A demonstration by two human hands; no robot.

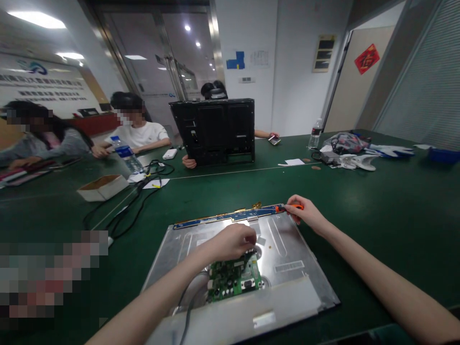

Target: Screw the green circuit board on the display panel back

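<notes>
A silver LCD panel (291,249) lies back side up on the table in front of me. Along its far edge runs a narrow blue circuit board (215,219); a green circuit board (233,278) sits at its middle. My right hand (305,213) is closed around an orange-handled screwdriver (297,207) at the panel's far right corner, its shaft lying along the blue board. Over the far edge of the green board, my left hand (237,239) has its fingers curled together. Whatever those fingertips hold, if anything, is hidden.
A co-worker across the green table (359,215) holds up a black monitor housing (215,132). Black cables (134,201), a white open box (103,188) and a water bottle (126,154) stand left. Another bottle (315,134), gloves (354,162) and a plastic bag (345,143) lie far right.
</notes>
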